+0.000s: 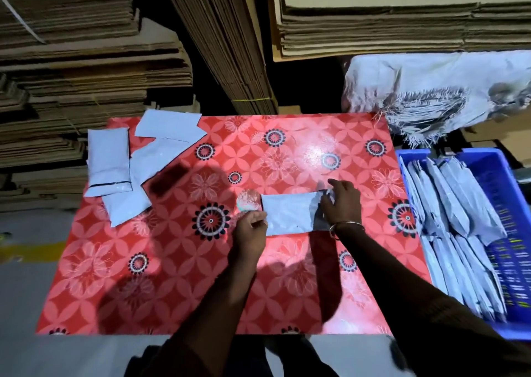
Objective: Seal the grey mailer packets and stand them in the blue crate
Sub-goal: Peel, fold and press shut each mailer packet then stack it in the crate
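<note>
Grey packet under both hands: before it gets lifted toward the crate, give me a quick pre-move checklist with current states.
1. Left hand holds the left end of the packet: ok.
2. Right hand is on the flap end: ok, fingers curled over it.
3. Flap sealed flat: cannot tell, the right hand covers it and the end looks crumpled.
4. Packet lies flat on the red tablecloth: ok.
5. Blue crate has free room: ok, its right side shows bare floor beside the standing packets.
6. Path from packet to crate: ok, nothing lies between them.
</note>
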